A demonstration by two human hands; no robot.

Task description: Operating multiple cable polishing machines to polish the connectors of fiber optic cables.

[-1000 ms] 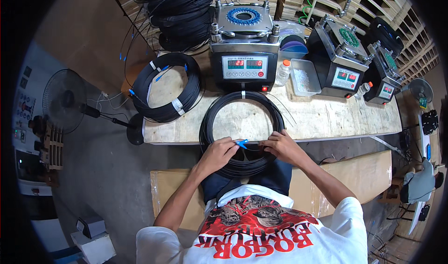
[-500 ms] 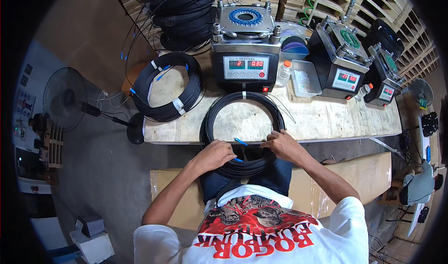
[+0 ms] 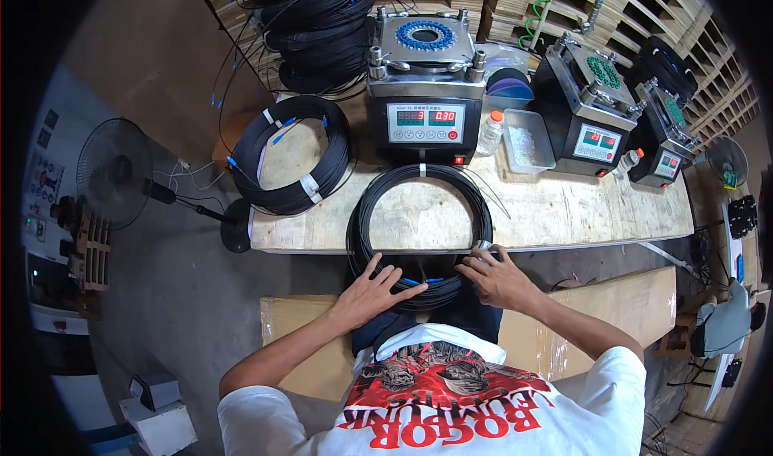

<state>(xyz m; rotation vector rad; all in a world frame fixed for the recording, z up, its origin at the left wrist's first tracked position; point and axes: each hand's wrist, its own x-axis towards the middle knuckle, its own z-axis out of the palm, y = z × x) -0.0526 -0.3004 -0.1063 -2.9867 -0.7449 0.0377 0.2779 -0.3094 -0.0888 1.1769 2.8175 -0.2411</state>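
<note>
Coil of thin black cable (image 3: 360, 226): round, many turns, strands loosest along the left side; upper part on the bench (image 3: 564, 206), lower part past the front edge, over the person's lap. 1 white band (image 3: 423, 171) at the coil's top; 2 slim blue plugs (image 3: 411, 282) (image 3: 435, 280) at the lower inner edge, side by side. Left hand (image 3: 369, 296): fingers spread, laid on the coil's lower left, thumb stretched right to the plugs; whether the thumb tip touches a plug, cannot tell. Right hand (image 3: 501, 280): fingers bent over the coil's lower right, a small silvery piece (image 3: 483, 248) at the fingertips; whether the fingers pinch cable or that piece, cannot tell. Counts, left to right: 1 standing fan (image 3: 117, 174) beside the bench; 1 thicker black coil (image 3: 338, 146) lying flat on the bench, 2 white bands on it; 1 stack of black coils (image 3: 322, 41) behind, number in it unclear; 3 machines (image 3: 423, 93) (image 3: 564, 126) (image 3: 656, 146) with metal tops, the leftmost bearing a blue ring, the other 2 green; 2 clear bottles (image 3: 489, 138) (image 3: 628, 163) with orange caps; 1 clear box (image 3: 527, 168) between the bottles; 1 other person (image 3: 717, 323) far right.
</note>
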